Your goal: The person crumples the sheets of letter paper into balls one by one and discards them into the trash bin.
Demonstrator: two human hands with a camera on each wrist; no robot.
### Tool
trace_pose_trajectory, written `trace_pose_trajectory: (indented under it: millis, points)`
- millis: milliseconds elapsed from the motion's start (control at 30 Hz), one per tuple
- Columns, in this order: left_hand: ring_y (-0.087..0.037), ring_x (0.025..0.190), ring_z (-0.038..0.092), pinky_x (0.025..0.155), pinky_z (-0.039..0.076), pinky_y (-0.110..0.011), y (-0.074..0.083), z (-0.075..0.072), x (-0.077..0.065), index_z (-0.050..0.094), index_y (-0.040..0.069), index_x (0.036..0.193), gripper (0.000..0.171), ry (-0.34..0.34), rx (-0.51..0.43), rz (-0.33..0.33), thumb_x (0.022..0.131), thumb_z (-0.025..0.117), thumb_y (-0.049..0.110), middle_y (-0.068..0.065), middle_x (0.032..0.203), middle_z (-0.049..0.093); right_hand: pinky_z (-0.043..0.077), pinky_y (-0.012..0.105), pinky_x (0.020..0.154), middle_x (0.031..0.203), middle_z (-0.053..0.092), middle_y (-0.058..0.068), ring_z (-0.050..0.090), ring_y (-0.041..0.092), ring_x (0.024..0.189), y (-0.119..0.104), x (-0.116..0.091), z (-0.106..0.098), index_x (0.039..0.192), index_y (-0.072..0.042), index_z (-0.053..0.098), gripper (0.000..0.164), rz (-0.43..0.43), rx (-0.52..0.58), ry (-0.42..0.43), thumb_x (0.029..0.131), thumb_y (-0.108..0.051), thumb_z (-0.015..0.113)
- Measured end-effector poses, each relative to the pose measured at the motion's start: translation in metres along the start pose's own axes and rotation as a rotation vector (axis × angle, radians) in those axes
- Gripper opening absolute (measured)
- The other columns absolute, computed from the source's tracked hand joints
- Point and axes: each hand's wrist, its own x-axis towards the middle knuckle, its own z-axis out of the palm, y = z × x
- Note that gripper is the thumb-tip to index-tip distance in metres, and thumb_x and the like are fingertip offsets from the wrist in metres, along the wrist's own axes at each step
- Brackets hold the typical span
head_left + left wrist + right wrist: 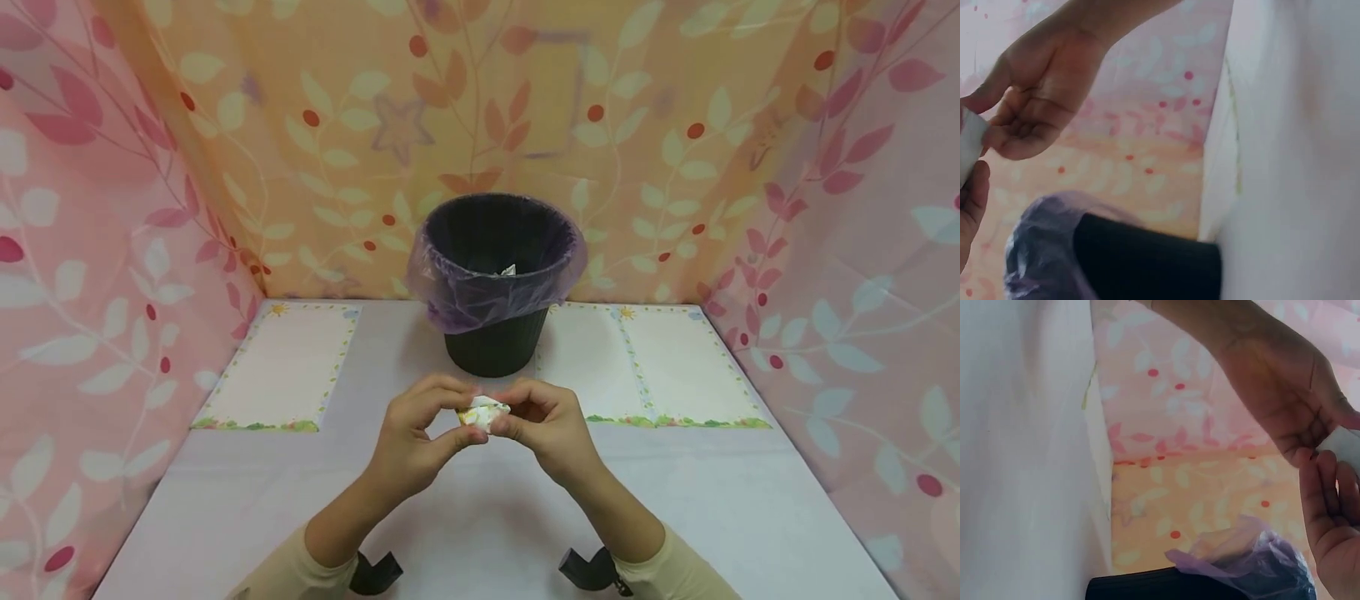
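White, small piece of what looks like folded or crumpled paper (487,415), marked with yellow and green, sits between the fingertips of the person's two bare hands, above the pale table surface (480,525) and clear of it; the left hand (416,429) pinches its left end between thumb and fingers, and the right hand (551,425) pinches its right end in the same way, so neither hand is nearer to it than the other; its longer axis appears to run roughly side to side, from one hand to the other, across the person's front; directly beyond it, a touch to the right in the head view, stands a round black bin (495,354) lined with a translucent purple plastic bag (480,304) folded out over the rim; the line from the paper piece to the bin thus runs forward, away from the person, crosswise to the piece's length; the bin's mouth faces up, with a small whitish scrap (510,270) visible inside; the hands are near the bin's front side and outside its opening, though how their height compares with the rim is hard to tell.
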Motion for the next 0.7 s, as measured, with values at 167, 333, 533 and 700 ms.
trace_pose_trajectory:
  millis: [167,333,533,700]
  points:
    - [-0.021,0.094,0.064,0.08,0.06,-0.026,-0.002,0.008,-0.007,0.071,-0.003,0.095,0.008,0.013,-0.18,-0.158,0.091,0.074,0.003,-0.014,0.093,0.064,0.056,0.025,0.067,0.075,0.062,0.004,0.067,0.016,0.073,-0.001,-0.002,0.006,0.077,0.003,0.06,0.03,0.016,-0.122,0.061,0.092,-0.019,0.075]
    - [-0.019,0.083,0.062,0.074,0.057,-0.024,-0.006,0.002,-0.006,0.072,0.003,0.089,0.005,0.107,-0.137,-0.454,0.093,0.073,0.006,-0.007,0.088,0.063,0.062,0.031,0.075,0.09,0.068,0.007,0.071,0.022,0.081,0.007,0.003,0.009,0.096,-0.008,0.071,0.012,-0.051,-0.409,0.149,0.089,-0.012,0.079]
    - [-0.023,0.076,0.064,0.072,0.056,-0.026,-0.011,0.002,-0.004,0.07,-0.007,0.089,0.015,0.191,-0.214,-0.645,0.094,0.073,0.007,-0.005,0.086,0.064,0.057,0.026,0.095,0.117,0.067,0.013,0.068,0.026,0.106,0.016,0.008,0.005,0.125,0.0,0.068,0.058,-0.478,-0.794,0.139,0.072,-0.001,0.091]
    - [-0.016,0.078,0.066,0.075,0.058,-0.027,-0.008,0.01,-0.005,0.07,-0.008,0.091,0.015,0.147,-0.273,-0.631,0.092,0.075,0.006,-0.004,0.088,0.065,0.059,0.023,0.084,0.104,0.071,0.012,0.07,0.023,0.092,0.022,0.009,0.001,0.112,0.005,0.071,0.045,-0.596,-0.748,0.087,0.071,0.006,0.089]
